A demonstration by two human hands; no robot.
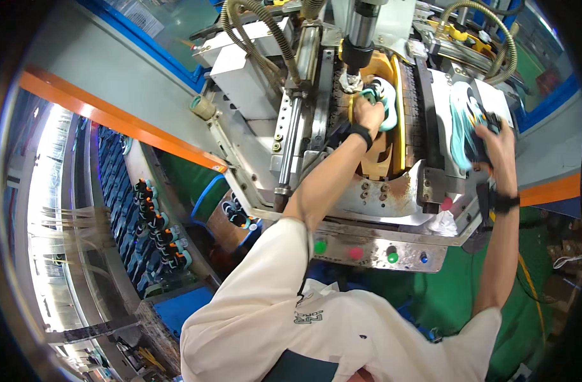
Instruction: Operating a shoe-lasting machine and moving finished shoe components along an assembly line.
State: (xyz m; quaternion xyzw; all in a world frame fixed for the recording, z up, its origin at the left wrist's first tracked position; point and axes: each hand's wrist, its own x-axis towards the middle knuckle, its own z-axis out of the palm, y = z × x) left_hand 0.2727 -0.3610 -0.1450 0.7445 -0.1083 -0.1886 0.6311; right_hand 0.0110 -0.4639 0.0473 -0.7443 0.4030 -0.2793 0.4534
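Observation:
Inside the machine's yellowish mould cavity lies a shoe (387,102) with a thick white and mint sole. My left hand (369,116) has its fingers curled at the shoe's collar, under the dark press ram (359,48). On the white side plate to the right, a second shoe (461,124) in mint and black is tipped on its side. My right hand (499,141) is closed on its dark upper near the opening and looks slightly smeared by motion. The fingertips of both hands are partly hidden.
A front panel with green buttons (392,258) and a red button (355,253) runs below the mould. Metal cylinders (292,140) and ribbed hoses (265,32) flank the press. Left, an orange rail (122,124) passes a conveyor rack holding several shoes (152,216).

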